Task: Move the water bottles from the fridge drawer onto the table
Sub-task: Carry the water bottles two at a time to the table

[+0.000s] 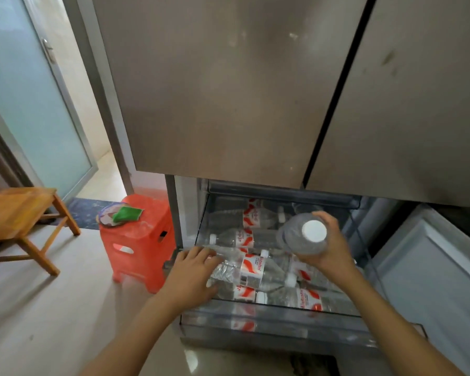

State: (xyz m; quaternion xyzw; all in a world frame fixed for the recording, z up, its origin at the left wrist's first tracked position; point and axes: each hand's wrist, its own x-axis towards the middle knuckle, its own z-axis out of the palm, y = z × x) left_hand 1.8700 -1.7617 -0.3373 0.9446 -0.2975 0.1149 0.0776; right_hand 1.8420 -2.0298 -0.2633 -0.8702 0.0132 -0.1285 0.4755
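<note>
The fridge drawer [269, 321] stands pulled out, with several clear water bottles with red-and-white labels lying in it. My right hand [330, 248] grips one upright water bottle [296, 240] above the drawer, its white cap facing the camera. My left hand [193, 272] rests on a lying bottle [251, 271] at the drawer's left front, fingers curled over its base end. More bottles [255, 215] lie further back. The table is not clearly in view.
The closed upper fridge doors [228, 90] hang right over the drawer. A red plastic stool [139, 240] holding a plate and a green item stands left of the drawer. A wooden stool [19, 213] is at far left, with a glass door behind it.
</note>
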